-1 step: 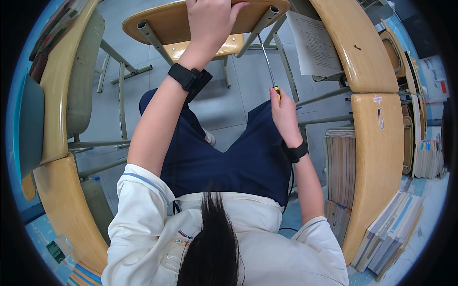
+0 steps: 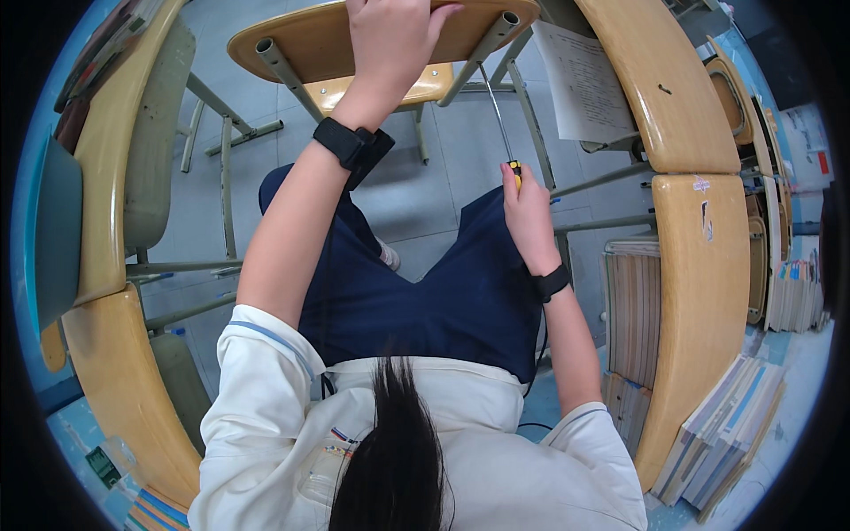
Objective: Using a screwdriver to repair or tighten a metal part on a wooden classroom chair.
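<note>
A wooden chair with grey-green metal tubes stands before me, its backrest (image 2: 301,49) at the top of the view and part of its seat (image 2: 434,86) lower down. My left hand (image 2: 391,44) is closed on the backrest, thumb out to the right; its fingertips are cut off by the upper edge. Over my right thigh, my right hand (image 2: 529,217) is wrapped round the yellow and black handle of a screwdriver (image 2: 498,111). The long metal shaft points up and away to the chair's right tube (image 2: 478,57). I cannot tell whether the tip touches a screw there.
Wooden desks (image 2: 699,292) line my right, with stacked books (image 2: 633,310) beneath and more books (image 2: 726,434) beside them. A printed sheet (image 2: 584,84) hangs from the far right desk. On my left are more desks (image 2: 115,354), a teal panel (image 2: 57,230) and metal legs (image 2: 228,186).
</note>
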Available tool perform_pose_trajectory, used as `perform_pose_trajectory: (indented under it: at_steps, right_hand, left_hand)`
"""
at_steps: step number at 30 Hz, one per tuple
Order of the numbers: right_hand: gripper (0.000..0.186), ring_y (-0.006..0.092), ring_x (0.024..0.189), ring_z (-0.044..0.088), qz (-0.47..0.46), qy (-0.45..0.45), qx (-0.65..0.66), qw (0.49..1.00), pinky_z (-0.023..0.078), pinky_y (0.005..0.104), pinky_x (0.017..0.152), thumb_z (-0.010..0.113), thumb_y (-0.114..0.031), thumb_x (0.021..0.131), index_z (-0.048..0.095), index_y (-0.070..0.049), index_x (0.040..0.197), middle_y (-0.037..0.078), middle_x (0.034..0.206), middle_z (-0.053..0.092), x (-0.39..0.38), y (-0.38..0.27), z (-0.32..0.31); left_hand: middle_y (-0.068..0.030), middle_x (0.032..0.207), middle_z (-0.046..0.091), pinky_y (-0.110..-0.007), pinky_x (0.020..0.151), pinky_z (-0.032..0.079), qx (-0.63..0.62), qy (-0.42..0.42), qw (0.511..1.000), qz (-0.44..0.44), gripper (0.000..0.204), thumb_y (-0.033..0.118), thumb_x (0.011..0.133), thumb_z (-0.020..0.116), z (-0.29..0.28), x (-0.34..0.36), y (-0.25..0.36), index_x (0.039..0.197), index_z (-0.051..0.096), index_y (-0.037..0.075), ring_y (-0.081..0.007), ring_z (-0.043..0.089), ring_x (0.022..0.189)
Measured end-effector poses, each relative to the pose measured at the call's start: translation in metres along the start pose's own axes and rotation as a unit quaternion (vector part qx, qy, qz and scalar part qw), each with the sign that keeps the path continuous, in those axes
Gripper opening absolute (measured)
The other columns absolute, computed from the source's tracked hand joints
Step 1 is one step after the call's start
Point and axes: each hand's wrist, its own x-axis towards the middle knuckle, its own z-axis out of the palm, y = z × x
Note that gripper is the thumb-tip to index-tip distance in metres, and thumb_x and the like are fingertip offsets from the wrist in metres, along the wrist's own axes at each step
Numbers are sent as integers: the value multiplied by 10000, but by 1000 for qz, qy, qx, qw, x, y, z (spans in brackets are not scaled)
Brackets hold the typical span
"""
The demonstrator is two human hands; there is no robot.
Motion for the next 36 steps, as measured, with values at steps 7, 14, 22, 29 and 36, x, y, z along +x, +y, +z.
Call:
perform_pose_trajectory:
  at_steps: [7, 14, 22, 29, 36]
  right_hand:
    - [267, 128, 374, 390, 212, -239, 464, 826, 265, 260, 320, 425, -259, 940, 468, -19, 829, 29, 509, 390, 13, 10, -16]
    - [286, 40, 313, 189, 266, -380, 852, 243, 148, 166, 258, 340, -304, 969, 362, -72, 803, -21, 559, 291, 23, 30, -14]
    - [357, 142, 309, 358, 236, -284, 395, 841, 295, 279, 286, 441, -355, 928, 401, -57, 735, 13, 498, 398, 21, -18, -31]
    - [346, 347, 489, 540, -45, -27, -43, 998, 411, 387, 433, 499, -275, 902, 457, 31, 747, 174, 557, 538, 12, -4, -2]
    - [354, 17, 318, 196, 235, -288, 552, 746, 172, 149, 267, 357, -399, 948, 405, -83, 794, -58, 524, 273, 19, 4, -21]
  left_hand:
    - [-66, 744, 530, -359, 742, 351, 9, -6, 1000, 4, 221, 281, 725, 642, -2, -1, -2, 795, 555, 90, -241, 499, 775]
    - [-63, 741, 529, -356, 737, 352, 9, -2, 1000, 13, 218, 274, 721, 645, -1, -1, 1, 794, 556, 89, -237, 500, 773]
    - [-62, 738, 530, -356, 740, 352, 18, 12, 1000, 7, 209, 260, 713, 650, -3, -2, 2, 785, 553, 89, -240, 502, 774]
    - [-65, 745, 531, -359, 742, 353, 11, 6, 1000, 16, 209, 259, 714, 651, -4, 0, -1, 783, 551, 88, -241, 501, 778]
    - [-71, 740, 525, -363, 737, 356, 14, -2, 1000, 12, 218, 267, 714, 650, -3, -1, 0, 775, 545, 86, -247, 497, 776]
